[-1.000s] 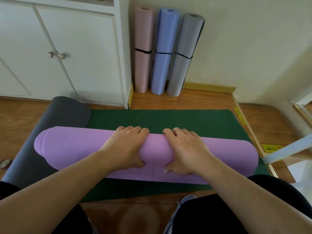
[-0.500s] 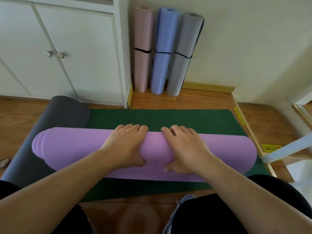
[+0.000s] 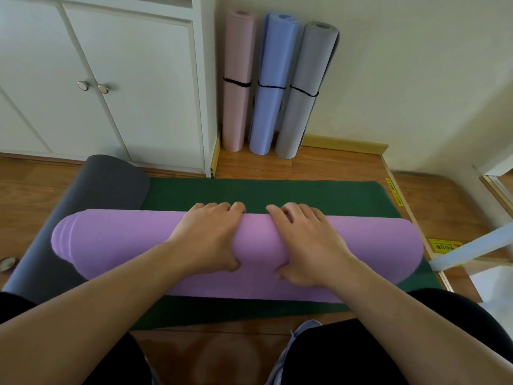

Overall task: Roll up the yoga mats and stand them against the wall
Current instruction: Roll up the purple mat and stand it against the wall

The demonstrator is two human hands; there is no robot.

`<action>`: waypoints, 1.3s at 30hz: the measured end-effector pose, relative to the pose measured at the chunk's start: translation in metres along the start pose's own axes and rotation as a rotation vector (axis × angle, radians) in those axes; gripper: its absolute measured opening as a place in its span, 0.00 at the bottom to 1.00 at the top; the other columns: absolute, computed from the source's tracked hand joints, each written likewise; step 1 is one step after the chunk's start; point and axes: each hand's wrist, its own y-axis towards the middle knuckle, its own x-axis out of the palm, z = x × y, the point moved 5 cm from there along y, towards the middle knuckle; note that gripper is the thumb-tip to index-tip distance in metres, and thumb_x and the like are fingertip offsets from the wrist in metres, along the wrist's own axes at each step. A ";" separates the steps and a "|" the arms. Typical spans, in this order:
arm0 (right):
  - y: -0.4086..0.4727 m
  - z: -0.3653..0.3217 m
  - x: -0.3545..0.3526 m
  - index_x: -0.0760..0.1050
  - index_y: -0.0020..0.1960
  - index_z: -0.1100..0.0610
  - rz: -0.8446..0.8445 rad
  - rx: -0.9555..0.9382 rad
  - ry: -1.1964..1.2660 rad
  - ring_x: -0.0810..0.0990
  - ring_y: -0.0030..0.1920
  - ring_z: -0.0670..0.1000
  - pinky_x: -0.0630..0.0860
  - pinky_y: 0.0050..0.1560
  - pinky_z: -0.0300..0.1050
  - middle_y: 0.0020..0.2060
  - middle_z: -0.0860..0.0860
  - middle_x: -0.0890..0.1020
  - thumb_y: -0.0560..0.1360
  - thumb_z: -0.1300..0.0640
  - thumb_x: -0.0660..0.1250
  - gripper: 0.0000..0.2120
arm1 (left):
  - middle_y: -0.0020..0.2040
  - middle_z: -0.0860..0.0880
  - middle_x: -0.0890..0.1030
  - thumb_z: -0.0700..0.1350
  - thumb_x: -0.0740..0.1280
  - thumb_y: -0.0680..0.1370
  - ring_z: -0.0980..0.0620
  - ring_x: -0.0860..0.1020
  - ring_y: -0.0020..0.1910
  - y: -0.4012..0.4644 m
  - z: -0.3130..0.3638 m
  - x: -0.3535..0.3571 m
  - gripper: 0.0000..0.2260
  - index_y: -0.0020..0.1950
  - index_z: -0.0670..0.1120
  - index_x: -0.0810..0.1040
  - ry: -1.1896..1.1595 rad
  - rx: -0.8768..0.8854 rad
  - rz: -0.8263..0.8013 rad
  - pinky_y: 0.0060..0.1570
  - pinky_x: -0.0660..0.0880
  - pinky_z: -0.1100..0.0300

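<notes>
Both forearms reach forward side by side, the left hand (image 3: 206, 238) and the right hand (image 3: 308, 241) lying palm-down close together, fingers curled over the far side of the purple yoga mat roll (image 3: 116, 243), thumbs tucked under on the near side, gripping it.
</notes>
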 end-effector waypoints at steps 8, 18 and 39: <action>0.003 0.003 -0.005 0.67 0.71 0.49 0.031 0.027 0.073 0.78 0.60 0.55 0.75 0.61 0.52 0.60 0.49 0.79 0.64 0.34 0.76 0.42 | 0.68 0.50 0.73 0.65 0.76 0.63 0.46 0.73 0.66 -0.005 0.007 0.004 0.45 0.76 0.51 0.64 0.113 0.012 -0.017 0.70 0.70 0.50; 0.001 -0.001 0.003 0.55 0.80 0.53 -0.012 -0.011 -0.026 0.74 0.67 0.58 0.70 0.70 0.54 0.67 0.53 0.73 0.62 0.34 0.80 0.57 | 0.55 0.55 0.79 0.67 0.74 0.60 0.50 0.79 0.53 0.000 -0.002 -0.001 0.38 0.66 0.54 0.70 0.011 -0.014 -0.069 0.55 0.75 0.52; 0.004 0.000 -0.012 0.66 0.72 0.50 0.043 -0.034 0.043 0.78 0.60 0.55 0.75 0.61 0.51 0.61 0.50 0.78 0.63 0.34 0.78 0.45 | 0.63 0.55 0.76 0.68 0.72 0.62 0.50 0.76 0.60 -0.003 0.000 -0.005 0.42 0.72 0.54 0.68 0.043 0.045 -0.037 0.64 0.72 0.51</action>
